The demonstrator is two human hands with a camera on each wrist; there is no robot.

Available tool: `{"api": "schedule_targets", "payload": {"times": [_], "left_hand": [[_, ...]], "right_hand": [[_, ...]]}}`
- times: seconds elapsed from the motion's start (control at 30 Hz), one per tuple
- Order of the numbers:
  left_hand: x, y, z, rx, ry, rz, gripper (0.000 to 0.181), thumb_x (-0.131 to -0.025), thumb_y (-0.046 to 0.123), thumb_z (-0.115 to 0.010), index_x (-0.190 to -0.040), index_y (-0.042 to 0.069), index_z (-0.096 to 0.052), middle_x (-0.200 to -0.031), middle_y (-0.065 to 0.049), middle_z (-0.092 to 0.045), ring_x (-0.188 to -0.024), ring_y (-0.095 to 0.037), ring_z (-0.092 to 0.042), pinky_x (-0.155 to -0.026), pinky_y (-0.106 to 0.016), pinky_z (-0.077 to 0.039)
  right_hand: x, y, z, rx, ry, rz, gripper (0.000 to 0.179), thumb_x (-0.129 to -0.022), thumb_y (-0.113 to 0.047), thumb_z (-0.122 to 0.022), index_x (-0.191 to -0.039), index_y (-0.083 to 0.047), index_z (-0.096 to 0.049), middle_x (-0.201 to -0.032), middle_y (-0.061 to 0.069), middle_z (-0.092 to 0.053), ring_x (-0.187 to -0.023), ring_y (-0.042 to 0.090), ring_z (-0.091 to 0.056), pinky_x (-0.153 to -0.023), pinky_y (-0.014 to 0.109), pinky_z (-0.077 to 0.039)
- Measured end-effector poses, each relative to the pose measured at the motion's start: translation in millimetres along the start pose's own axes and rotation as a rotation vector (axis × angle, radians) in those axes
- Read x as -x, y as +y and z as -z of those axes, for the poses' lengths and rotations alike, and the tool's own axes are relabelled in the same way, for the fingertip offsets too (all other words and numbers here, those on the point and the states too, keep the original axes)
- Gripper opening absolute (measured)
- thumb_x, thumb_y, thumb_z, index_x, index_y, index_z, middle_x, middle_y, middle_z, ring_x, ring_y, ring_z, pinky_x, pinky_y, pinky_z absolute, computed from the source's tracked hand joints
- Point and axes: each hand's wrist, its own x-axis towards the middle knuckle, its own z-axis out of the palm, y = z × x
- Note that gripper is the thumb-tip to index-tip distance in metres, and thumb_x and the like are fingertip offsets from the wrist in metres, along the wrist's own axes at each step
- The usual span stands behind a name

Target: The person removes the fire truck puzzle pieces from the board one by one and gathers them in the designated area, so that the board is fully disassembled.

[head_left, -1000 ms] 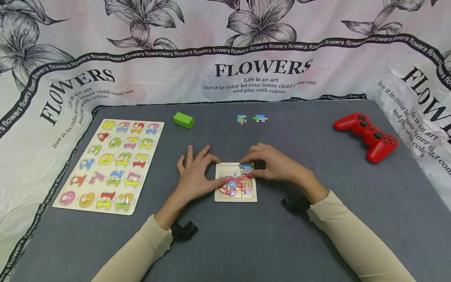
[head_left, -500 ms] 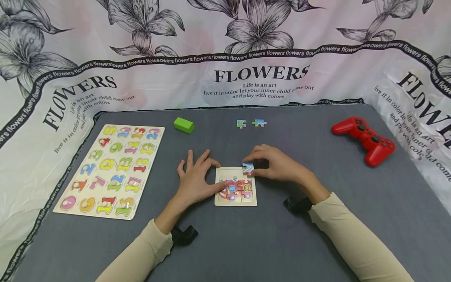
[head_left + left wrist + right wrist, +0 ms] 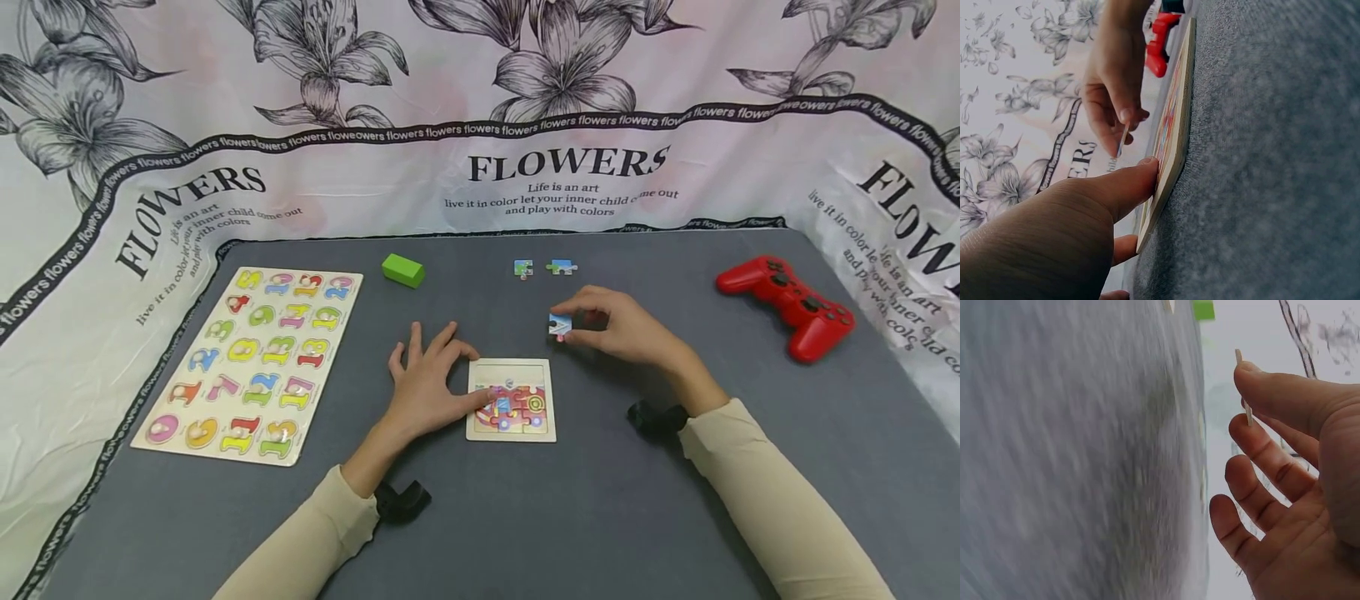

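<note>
My right hand (image 3: 626, 329) pinches a blue jigsaw puzzle piece (image 3: 560, 326) with a white shape on it, above the table to the right of the puzzle board. Edge-on, that piece (image 3: 1244, 387) shows between thumb and fingers in the right wrist view. The small wooden puzzle board (image 3: 512, 433) lies flat, its lower part filled with red and pink pieces and its upper part bare wood. My left hand (image 3: 426, 390) spreads over the board's left side. Its thumb (image 3: 1132, 184) rests on the fitted pieces, and the index finger reaches the upper left corner.
Two loose puzzle pieces, one small (image 3: 522, 268) and one wider (image 3: 562, 267), lie at the back. Left of them is a green block (image 3: 403, 271). A number board (image 3: 247, 367) lies at the left; a red game controller (image 3: 786, 307) lies at the right.
The right hand has lifted the blue piece from the board's upper right corner and carried it right and away from me. The left hand has stayed on the board.
</note>
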Motion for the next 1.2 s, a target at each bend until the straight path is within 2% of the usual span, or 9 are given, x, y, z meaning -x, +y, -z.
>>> {"api": "schedule_targets", "payload": {"times": [0.2, 0.4, 0.77, 0.9, 1.2], "left_hand": [[-1.2, 0.2, -0.9, 0.007, -0.004, 0.003, 0.049, -0.080, 0.057, -0.078, -0.117, 0.028, -0.065, -0.167, -0.010, -0.033, -0.157, -0.049, 0.003, -0.116, -0.072, 0.003], [-0.7, -0.7, -0.9, 0.006, -0.017, 0.018, 0.049, -0.080, 0.057, -0.078, -0.117, 0.028, -0.064, -0.167, -0.009, -0.032, -0.157, -0.048, 0.004, -0.117, -0.071, 0.003], [-0.1, -2.4, 0.6, 0.010, 0.000, -0.011, 0.050, -0.080, 0.057, -0.078, -0.117, 0.027, -0.064, -0.167, -0.011, -0.032, -0.157, -0.049, 0.003, -0.116, -0.072, 0.003], [-0.4, -1.9, 1.7, 0.003, -0.003, 0.002, 0.049, -0.079, 0.058, -0.078, -0.116, 0.028, -0.064, -0.167, -0.010, -0.033, -0.157, -0.049, 0.003, -0.116, -0.071, 0.003], [-1.5, -1.4, 0.7, -0.001, -0.012, 0.021, 0.050, -0.079, 0.060, -0.078, -0.115, 0.029, -0.064, -0.167, -0.008, -0.032, -0.158, -0.047, 0.004, -0.117, -0.070, 0.002]], "right_hand": [[-4.9, 26.6, 16.8, 0.043, 0.053, -0.074, 0.034, -0.089, -0.011, -0.079, -0.123, -0.011, -0.074, -0.106, 0.007, -0.067, -0.082, 0.020, -0.050, -0.072, 0.028, -0.043], [-12.0, 46.2, 31.2, 0.091, 0.044, -0.168, 0.034, -0.092, -0.013, -0.076, -0.126, -0.009, -0.072, -0.102, 0.011, -0.064, -0.079, 0.019, -0.049, -0.067, 0.027, -0.041], [-35.1, 58.3, 46.0, 0.120, 0.048, -0.253, 0.037, -0.091, -0.009, -0.075, -0.128, -0.005, -0.070, -0.107, 0.017, -0.066, -0.081, 0.023, -0.052, -0.068, 0.030, -0.042], [-43.2, 62.9, 48.4, 0.137, 0.039, -0.267, 0.038, -0.092, -0.010, -0.074, -0.129, -0.004, -0.068, -0.114, 0.020, -0.066, -0.086, 0.025, -0.053, -0.071, 0.033, -0.042], [-48.5, 70.9, 54.0, 0.110, 0.060, -0.274, 0.037, -0.094, -0.010, -0.073, -0.130, -0.003, -0.068, -0.117, 0.022, -0.064, -0.093, 0.026, -0.051, -0.079, 0.035, -0.039]]}}
